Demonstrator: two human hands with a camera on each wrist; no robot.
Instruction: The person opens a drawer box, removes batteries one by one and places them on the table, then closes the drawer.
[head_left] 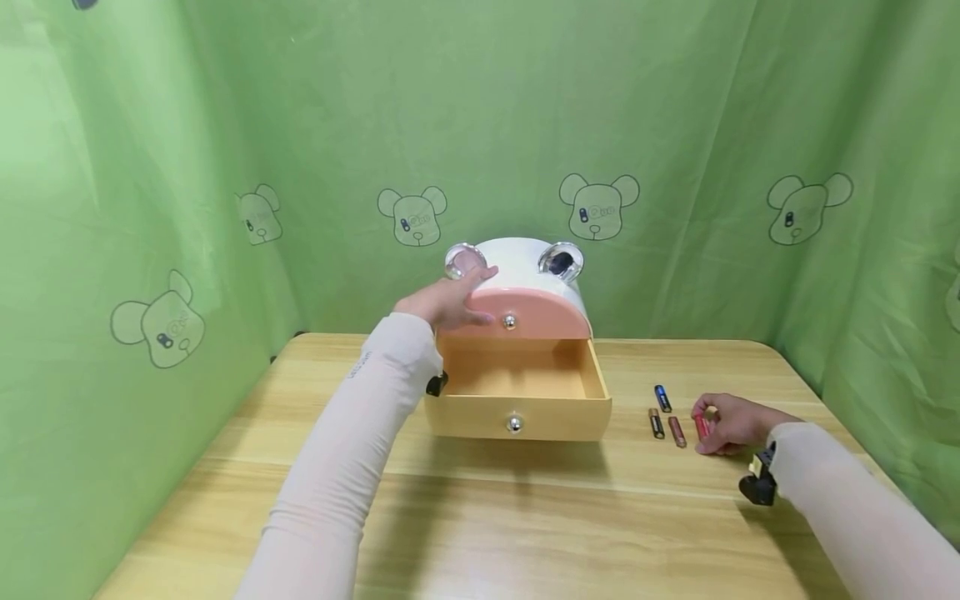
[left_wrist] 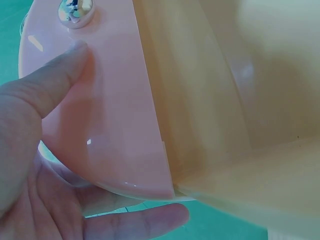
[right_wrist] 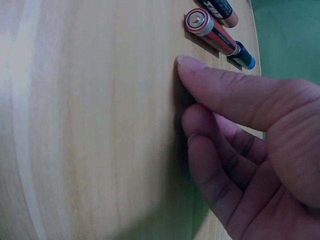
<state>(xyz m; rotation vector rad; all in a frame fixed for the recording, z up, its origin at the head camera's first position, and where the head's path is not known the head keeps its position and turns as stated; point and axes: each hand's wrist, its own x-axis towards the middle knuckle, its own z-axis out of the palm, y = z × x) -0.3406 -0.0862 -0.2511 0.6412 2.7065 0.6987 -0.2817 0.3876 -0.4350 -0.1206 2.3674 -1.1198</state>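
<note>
A white desktop cabinet (head_left: 515, 262) with a rounded top and two silver-rimmed eyes has a pink upper drawer (head_left: 547, 318) and a pulled-out yellow lower drawer (head_left: 471, 417). Across its left side rests my left hand (head_left: 447, 302), thumb on the pink front near the round knob (left_wrist: 76, 12), other fingers stretched along the curved edge. On the right, my right hand (head_left: 735, 423) pinches a red battery (head_left: 702, 427) between thumb and fingers; the thumb hides it in the right wrist view. Another red battery (head_left: 677, 432), a black-and-copper battery (head_left: 656, 423) and a blue battery (head_left: 663, 398) lie left of that hand.
The lower drawer juts toward me over the wooden table (head_left: 525, 517), its bare inside showing. Behind and at both sides hangs a green curtain (head_left: 480, 108) with bear faces. Dark wrist cameras sit under both sleeves.
</note>
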